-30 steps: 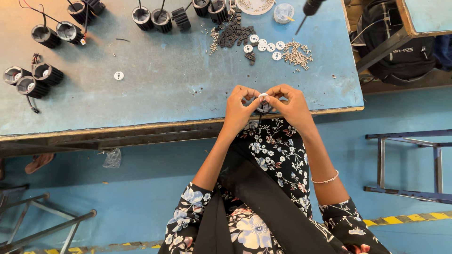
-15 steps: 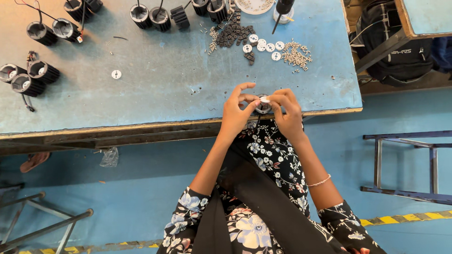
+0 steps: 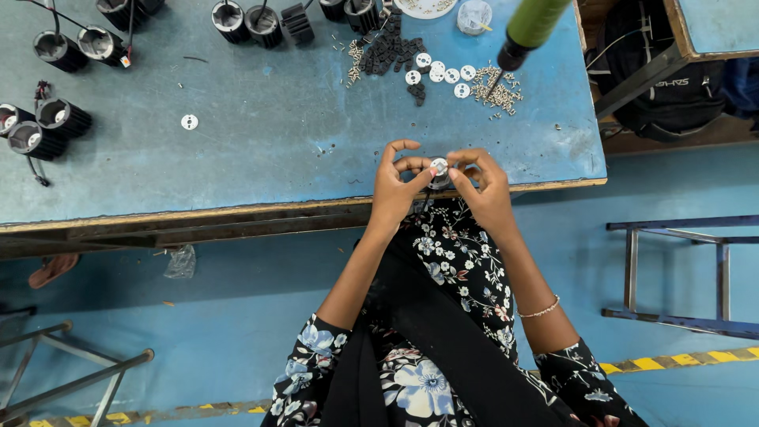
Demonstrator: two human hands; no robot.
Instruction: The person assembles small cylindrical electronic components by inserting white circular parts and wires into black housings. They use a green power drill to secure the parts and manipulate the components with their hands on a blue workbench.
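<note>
step: you seat a white disc (image 3: 439,165) on a small motor (image 3: 439,180) | hands: left hand (image 3: 395,186) and right hand (image 3: 484,188) together, pinching both at the bench (image 3: 261,170) edge | next: I judge alignment needs steadiness; spare discs (image 3: 439,73) lie beyond your fingertips

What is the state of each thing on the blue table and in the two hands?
left hand: pinching the small cylinder from its side.
right hand: pinching the same part.
small cylinder: held at the table edge, white disc on top.
white discs: loose, lying flat.
lone white disc: flat, apart from the rest.
black cylinders: lying in groups, wires attached.
screws: scattered heap.
green tool: hanging, tip over the screws.
</note>
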